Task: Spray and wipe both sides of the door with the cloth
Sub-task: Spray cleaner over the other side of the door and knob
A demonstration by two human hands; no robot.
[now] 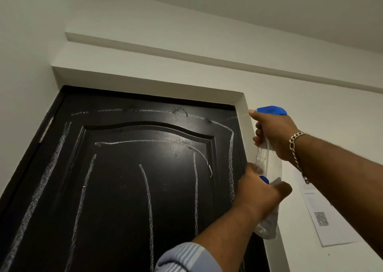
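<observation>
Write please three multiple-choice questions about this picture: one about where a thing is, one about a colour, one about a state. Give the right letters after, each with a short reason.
1. Where is the white paper sheet with a square printed code?
A. on the wall right of the doorway
B. on the door panel
C. on the ceiling

2. What colour is the trigger head of the clear plastic spray bottle?
A. red
B. blue
C. green

3. What is the state of the black wooden panelled door?
A. wiped clean
B. marked with white chalk-like lines
C. covered with paper

Answers:
1 A: the sheet hangs on the white wall, beside the right forearm.
2 B: the head above the right hand is blue.
3 B: pale lines run along the top and down the panel, with a few spray spots near the top; the left hand grips something blue and clear I cannot identify.
</observation>
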